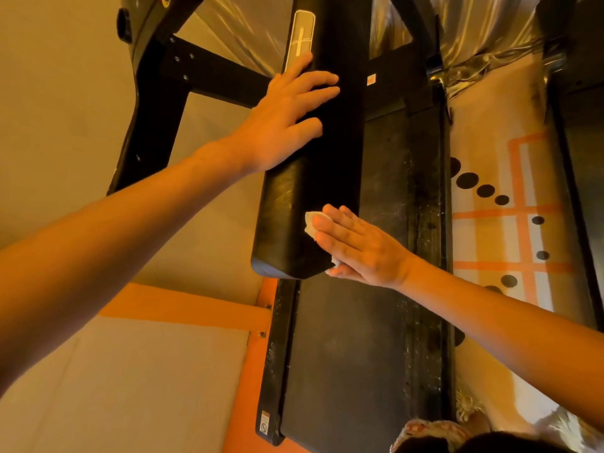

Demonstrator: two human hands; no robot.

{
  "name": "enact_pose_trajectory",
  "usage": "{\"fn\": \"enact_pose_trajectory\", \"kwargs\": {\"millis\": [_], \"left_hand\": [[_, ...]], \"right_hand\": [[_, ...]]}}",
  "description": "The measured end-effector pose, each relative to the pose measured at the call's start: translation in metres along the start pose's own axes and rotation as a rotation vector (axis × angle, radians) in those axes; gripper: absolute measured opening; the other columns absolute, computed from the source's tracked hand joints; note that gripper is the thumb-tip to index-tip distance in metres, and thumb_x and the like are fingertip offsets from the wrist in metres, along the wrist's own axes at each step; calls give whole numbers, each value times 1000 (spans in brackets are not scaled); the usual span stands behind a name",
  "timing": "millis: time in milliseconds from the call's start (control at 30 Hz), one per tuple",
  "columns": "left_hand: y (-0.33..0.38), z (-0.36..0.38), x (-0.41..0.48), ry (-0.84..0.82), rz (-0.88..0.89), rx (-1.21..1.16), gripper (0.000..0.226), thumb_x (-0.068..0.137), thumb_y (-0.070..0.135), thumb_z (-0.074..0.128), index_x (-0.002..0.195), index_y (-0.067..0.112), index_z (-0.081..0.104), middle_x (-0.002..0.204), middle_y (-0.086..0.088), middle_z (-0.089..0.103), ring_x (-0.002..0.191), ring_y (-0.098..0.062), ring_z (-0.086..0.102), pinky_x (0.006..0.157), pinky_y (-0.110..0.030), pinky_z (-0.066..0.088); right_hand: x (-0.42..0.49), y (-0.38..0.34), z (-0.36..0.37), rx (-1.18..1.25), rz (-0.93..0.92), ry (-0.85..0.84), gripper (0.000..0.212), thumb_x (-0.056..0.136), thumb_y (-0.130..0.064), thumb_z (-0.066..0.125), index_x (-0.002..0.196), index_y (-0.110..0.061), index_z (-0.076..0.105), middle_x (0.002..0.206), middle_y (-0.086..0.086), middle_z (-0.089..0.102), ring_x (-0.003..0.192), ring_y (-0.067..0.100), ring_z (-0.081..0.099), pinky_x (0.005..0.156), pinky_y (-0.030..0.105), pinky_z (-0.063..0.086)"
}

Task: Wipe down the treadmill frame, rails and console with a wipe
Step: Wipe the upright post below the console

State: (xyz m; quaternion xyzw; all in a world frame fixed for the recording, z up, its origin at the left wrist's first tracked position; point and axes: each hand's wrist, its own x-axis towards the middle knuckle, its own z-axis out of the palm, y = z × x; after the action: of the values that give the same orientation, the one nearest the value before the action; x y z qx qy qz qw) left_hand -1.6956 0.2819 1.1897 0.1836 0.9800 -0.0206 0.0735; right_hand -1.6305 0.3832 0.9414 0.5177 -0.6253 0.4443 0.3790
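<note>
White and crumpled, the wipe (311,224) is being pressed against the near end of the black padded handrail (294,197), just below the frame's centre. The right hand (356,246) is lying flat over it, fingers straight and pressed together, pointing toward 10 o'clock. Only the wipe's edges are showing past the fingertips and under the heel of the palm. The left hand (287,116) is resting farther up the same rail, toward 12 o'clock, palm down with fingers spread across the top. Its index finger is touching the lower end of a silver control strip (300,37) bearing a plus sign. A small orange label (371,80) is sitting at 2 o'clock of that hand, its text too small to read. Beneath the rail, the dusty black treadmill belt (359,338) is stretching toward 6 o'clock. A warning sticker (264,423) with a crossed-circle symbol is showing on the side rail (277,338) at 7 o'clock. A mat (510,204) with orange lines and black dots is lying at 3 o'clock.
</note>
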Motion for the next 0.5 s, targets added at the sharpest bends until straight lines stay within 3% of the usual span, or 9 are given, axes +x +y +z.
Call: {"fn": "enact_pose_trajectory", "kwargs": {"millis": [200, 333, 500], "left_hand": [[2, -1, 0, -2, -12, -13, 61, 92, 35, 43, 150, 16, 47, 160, 5, 35, 156, -21, 3, 125, -53, 4], [1, 0, -1, 1, -7, -35, 62, 91, 35, 43, 150, 15, 48, 160, 5, 36, 156, -21, 3, 126, -53, 4], [-3, 1, 1, 21, 1, -57, 60, 91, 35, 44, 149, 18, 50, 159, 8, 37, 156, -18, 4, 124, -48, 4]], "right_hand": [[-30, 1, -7, 65, 139, -57, 73, 108, -24, 51, 164, -18, 4, 172, -3, 3, 157, 24, 14, 126, 35, 23], [-27, 0, -24, 74, 200, -54, 57, 106, -18, 54, 156, -8, 29, 161, 9, 32, 154, 23, 24, 123, 31, 29], [-16, -10, -43, 121, 235, -36, 44, 103, -16, 63, 144, -5, 50, 152, 13, 47, 147, 26, 42, 117, 33, 41]]}}
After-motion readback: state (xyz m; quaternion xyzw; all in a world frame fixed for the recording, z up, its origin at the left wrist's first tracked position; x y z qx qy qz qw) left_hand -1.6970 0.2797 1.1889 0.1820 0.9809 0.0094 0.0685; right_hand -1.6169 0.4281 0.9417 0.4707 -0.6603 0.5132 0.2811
